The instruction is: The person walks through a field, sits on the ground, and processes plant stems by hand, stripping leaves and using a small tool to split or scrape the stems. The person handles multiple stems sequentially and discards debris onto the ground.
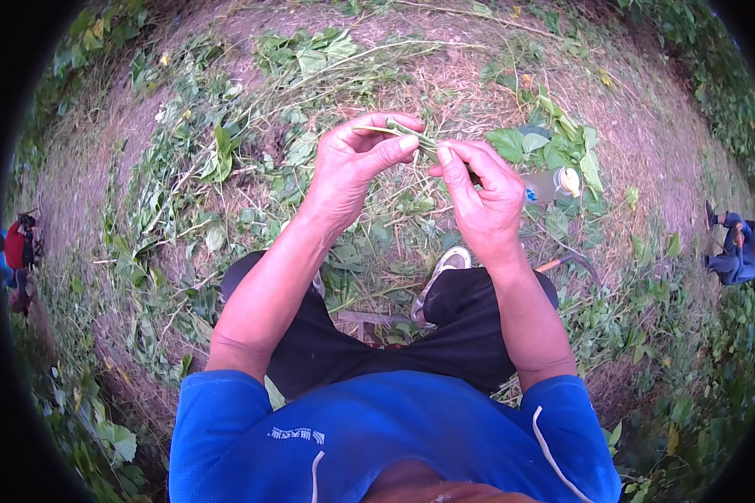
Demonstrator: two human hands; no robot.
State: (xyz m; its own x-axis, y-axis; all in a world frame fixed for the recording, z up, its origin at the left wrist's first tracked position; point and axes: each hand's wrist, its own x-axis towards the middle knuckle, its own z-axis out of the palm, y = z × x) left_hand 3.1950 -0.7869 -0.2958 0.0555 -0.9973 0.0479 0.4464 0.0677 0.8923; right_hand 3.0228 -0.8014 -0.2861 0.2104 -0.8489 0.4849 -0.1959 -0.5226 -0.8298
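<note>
Raised in front of me, both hands meet at a small bundle of green plant stems or folded leaf (423,142). My left hand (355,166) has its thumb and fingers around the left end, where a thin pale stem sticks out. My right hand (487,192) pinches the right end between thumb and fingers, and its fingers cover part of the bundle. Just right of that hand, a translucent plastic bottle (541,187) with a yellowish cap lies on the ground. Broad green leaves (550,144) are heaped beyond the bottle.
A sickle (579,261) with a wooden handle lies past my right knee. Cut vines and leaves (163,157) litter the dry grass. Between my legs shows a wooden piece (371,317), near my shoe (447,270). One person (736,248) sits far right; another person (19,248) is far left.
</note>
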